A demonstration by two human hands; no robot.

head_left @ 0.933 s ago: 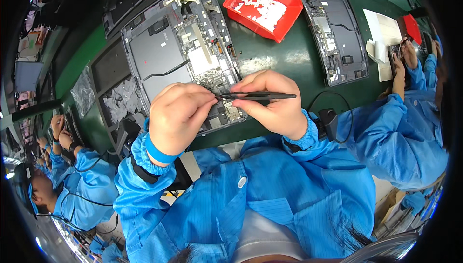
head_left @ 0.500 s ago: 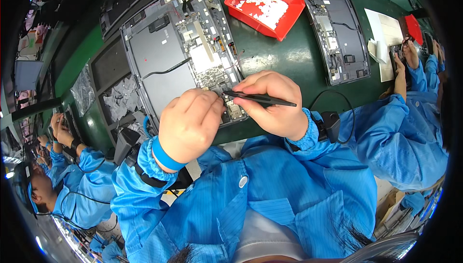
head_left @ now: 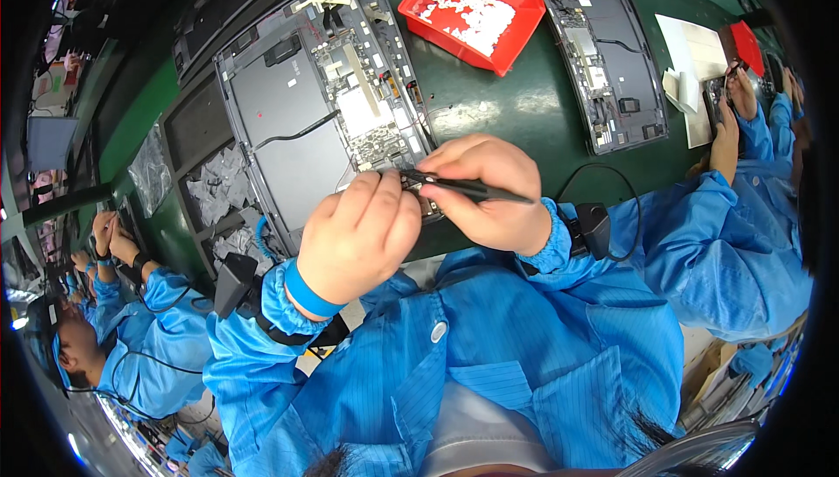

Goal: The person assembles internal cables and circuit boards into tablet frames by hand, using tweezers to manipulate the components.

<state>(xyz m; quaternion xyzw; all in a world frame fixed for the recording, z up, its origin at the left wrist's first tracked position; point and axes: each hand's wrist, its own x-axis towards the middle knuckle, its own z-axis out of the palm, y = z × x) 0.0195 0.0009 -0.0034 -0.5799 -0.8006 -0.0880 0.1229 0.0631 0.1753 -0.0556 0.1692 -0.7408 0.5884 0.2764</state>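
Note:
A grey device shell (head_left: pixel 293 171) lies open, with a circuit board (head_left: pixel 377 140) along its right side and a black cable across it. In my right hand (head_left: pixel 496 190) is a pair of black tweezers (head_left: pixel 485 189), pinched between thumb and fingers. The tweezers' tips point left, low over the board's near end. Beside the tips, my left hand (head_left: pixel 357 236) has its fingers curled down onto the board. Its fingertips are pressed together, and whatever they hold is hidden. A blue band circles my left wrist.
A red bin (head_left: pixel 527 18) with small white pieces stands beyond my hands. Another open shell (head_left: pixel 629 66) lies to its right. On the left are a dark tray holding crumpled grey sheets (head_left: pixel 218 188) and a clear plastic bag (head_left: pixel 150 169). Co-workers' hands (head_left: pixel 725 140) work at both sides.
My left hand has shifted slightly right and toward me, covering more of the board's near end. The tweezers have moved a little, still in my right hand.

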